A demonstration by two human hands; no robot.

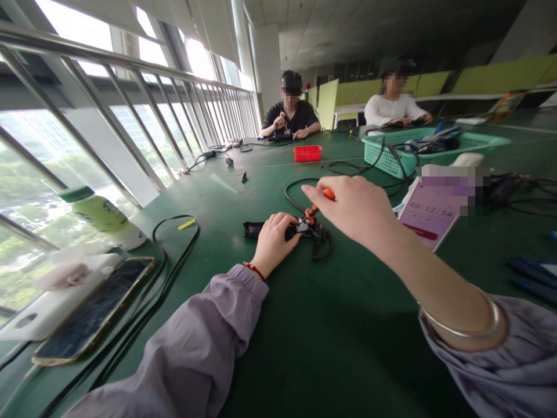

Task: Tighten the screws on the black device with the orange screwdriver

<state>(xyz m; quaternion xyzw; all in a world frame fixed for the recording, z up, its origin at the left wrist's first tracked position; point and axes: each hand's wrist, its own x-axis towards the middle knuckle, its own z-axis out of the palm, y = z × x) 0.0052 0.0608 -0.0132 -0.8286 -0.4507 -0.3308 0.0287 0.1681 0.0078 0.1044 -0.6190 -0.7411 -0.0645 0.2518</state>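
Note:
My left hand (278, 235) is wrapped over a black elongated device (253, 230) lying on the green table, holding it down. The device's right end looks opened up, with small parts and a looped black cable (324, 249) there. In my right hand (354, 200), fingers closed, is a screwdriver (310, 213) with an orange and black handle. It slants down to the left, toward the device's right end beside my left fingers. Its tip is too small to make out.
Left are a bottle (102, 217), a phone (98, 307) and a strap-like black cable (174, 273). Ahead stand a small red bin (307, 154) and a green basket (387, 158); right of my hand, a phone showing a timer (429, 217) and blue-handled tools (533, 276). Two people sit opposite.

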